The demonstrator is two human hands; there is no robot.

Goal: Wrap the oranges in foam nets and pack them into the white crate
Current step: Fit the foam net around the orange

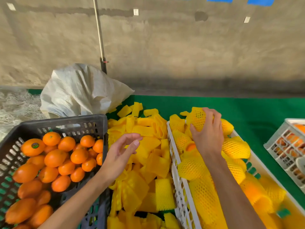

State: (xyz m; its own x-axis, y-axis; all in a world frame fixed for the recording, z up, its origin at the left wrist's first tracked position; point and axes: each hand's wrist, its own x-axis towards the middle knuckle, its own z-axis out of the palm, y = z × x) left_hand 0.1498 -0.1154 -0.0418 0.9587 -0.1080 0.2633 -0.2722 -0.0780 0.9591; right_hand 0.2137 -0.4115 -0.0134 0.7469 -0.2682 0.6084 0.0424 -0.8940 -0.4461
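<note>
The right hand [208, 133] curls its fingers around a net-wrapped orange [198, 119] at the far end of the white crate [177, 164], apparently just above the wrapped fruit already there. The left hand [122, 151] hovers, fingers loose and holding nothing, over the pile of foam nets [148, 156] beside the black crate [66, 120] of oranges [55, 157].
</note>
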